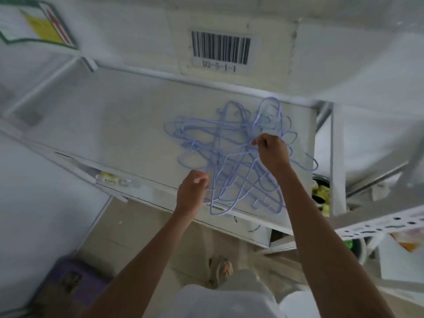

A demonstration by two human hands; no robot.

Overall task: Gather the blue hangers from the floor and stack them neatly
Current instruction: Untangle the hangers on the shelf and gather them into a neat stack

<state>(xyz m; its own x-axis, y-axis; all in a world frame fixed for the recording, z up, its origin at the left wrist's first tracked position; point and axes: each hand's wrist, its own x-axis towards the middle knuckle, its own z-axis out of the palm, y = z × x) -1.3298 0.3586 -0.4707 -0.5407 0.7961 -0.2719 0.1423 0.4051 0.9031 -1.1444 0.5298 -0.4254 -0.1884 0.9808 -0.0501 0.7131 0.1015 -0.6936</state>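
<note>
A tangled heap of several light-blue wire hangers (231, 143) lies on a white shelf board (128, 120), toward its right end. My right hand (271, 154) is over the heap with fingers pinched on a hanger wire near the middle. My left hand (191, 193) is at the shelf's front edge, fingers closed on a hanger wire at the heap's lower left. One hanger loop hangs over the front edge of the shelf.
A barcode label (220, 48) hangs on the white bundle behind the shelf. White metal shelf posts (331, 157) stand at the right, with a perforated rail (378, 226) below. A purple box (73, 283) sits on the floor at lower left. My shoe (223, 268) shows below.
</note>
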